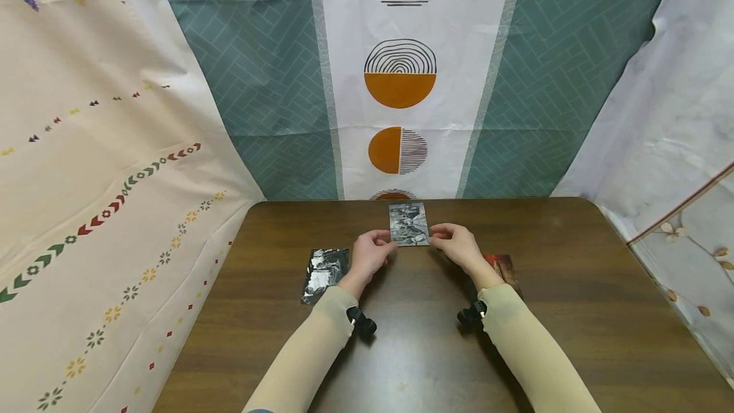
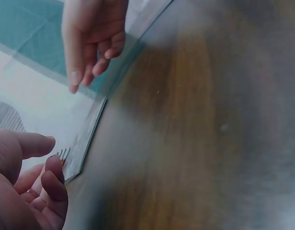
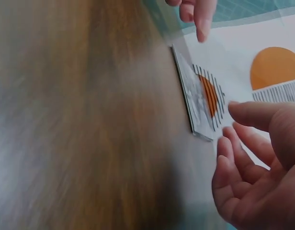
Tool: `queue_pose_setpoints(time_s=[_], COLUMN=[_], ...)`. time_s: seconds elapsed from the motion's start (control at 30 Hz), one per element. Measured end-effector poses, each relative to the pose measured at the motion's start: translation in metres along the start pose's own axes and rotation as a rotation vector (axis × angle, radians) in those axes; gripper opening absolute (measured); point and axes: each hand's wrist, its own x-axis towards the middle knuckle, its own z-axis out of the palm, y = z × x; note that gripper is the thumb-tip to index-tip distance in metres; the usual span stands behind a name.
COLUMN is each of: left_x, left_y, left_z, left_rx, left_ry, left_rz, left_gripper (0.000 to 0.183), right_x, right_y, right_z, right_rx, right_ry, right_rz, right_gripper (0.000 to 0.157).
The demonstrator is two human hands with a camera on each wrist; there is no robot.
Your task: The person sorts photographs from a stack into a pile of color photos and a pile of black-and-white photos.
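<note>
Toward the back middle of the table lies a flat, glossy black-and-white picture. Seen from the right wrist, this picture is a thin slab whose shiny top mirrors the cloth behind. My left hand is at its left near corner, thumb and fingers apart, and the left wrist view shows no grip on it. Opposite, my right hand is beside the right near corner with fingers loosely bent. A small gap shows between the right hand and the slab in the right wrist view.
Left of my left hand lies another dark glossy picture. A red and brown picture is partly hidden by my right forearm. Patterned cloth hangs behind the wooden table, with more cloth along both sides.
</note>
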Motion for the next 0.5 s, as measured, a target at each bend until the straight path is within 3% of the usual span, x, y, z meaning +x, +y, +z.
queue_pose_setpoints(time_s=[0.27, 0.5], left_x=[0.022, 0.031], left_y=[0.003, -0.002], left_z=[0.007, 0.013], left_rx=[0.008, 0.004], left_ry=[0.056, 0.104], left_rz=[-0.043, -0.087], left_gripper=[0.038, 0.041], right_x=[0.028, 0.034], right_y=[-0.002, 0.003], right_z=[0.020, 0.031], right_rx=[0.003, -0.034], right_ry=[0.116, 0.135], right_rz=[0.038, 0.080], right_gripper=[0.041, 0.047])
